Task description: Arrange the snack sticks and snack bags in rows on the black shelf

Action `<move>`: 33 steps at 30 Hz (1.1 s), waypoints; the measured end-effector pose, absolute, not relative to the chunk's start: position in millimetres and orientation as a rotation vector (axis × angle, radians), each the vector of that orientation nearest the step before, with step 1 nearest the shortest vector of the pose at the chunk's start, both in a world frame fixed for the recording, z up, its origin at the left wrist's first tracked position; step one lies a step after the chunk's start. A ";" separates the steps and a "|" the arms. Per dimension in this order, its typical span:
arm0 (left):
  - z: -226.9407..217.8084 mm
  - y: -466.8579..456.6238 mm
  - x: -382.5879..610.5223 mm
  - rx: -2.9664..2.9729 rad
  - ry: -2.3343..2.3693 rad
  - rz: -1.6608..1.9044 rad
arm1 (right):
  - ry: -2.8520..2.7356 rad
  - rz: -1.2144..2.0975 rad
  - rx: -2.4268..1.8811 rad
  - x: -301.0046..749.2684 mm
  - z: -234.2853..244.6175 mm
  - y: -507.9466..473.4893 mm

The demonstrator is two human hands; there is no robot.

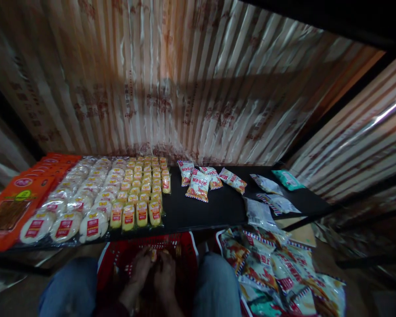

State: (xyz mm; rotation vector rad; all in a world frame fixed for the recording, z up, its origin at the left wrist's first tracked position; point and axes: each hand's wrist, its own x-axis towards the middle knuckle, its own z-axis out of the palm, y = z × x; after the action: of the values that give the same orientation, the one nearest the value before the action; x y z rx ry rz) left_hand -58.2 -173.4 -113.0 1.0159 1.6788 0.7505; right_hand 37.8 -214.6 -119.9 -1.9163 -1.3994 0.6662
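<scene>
- I am watching the left hand (pixel 140 268) reaching down into the red basket (pixel 185 244), its fingertips meeting a small packet (pixel 153 255).
- That packet is sitting at the left fingertips, between the two hands; in this dim, blurred light I am failing to tell whether the fingers are gripping it or only touching it.
- The right hand (pixel 165 275) is working just beside the left, its fingers curling near something pale that I am not making out; whether it is closing on anything, I cannot tell.
- Above both hands, the black shelf (pixel 204 215) is carrying close rows of yellow packets (pixel 128 218).
- Left of those, round white packs (pixel 94 226) are lying in rows, with orange packs (pixel 16 193) overlapping at the end.
- To the right, snack bags (pixel 198 185) are lying loosely, and more bags (pixel 260 268) are filling a second basket (pixel 218 241) below.
</scene>
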 end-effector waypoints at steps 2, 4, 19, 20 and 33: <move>-97.6 -177.1 -62.1 0.955 1.658 0.770 | -1.454 0.628 -1.915 39.5 -106.5 -218.8; -84.5 -181.8 -65.7 0.911 1.612 0.795 | -1.492 0.651 -1.916 42.3 -95.1 -223.6; -36.2 -203.8 -72.9 0.698 1.327 0.984 | -1.044 1.238 -1.380 52.5 -70.8 -256.1; -34.7 -206.4 -71.7 0.682 1.317 0.996 | -0.999 1.239 -1.365 50.9 -71.1 -258.1; -23.4 -229.9 -52.5 0.594 1.219 1.161 | -0.819 1.175 -1.264 55.6 -51.0 -265.5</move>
State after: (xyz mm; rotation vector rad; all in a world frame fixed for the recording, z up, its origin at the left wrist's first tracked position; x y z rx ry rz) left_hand -52.5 -229.9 -23.4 0.5940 1.2187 1.1610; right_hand 55.6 -265.5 -51.0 -1.2637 -0.8189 1.1751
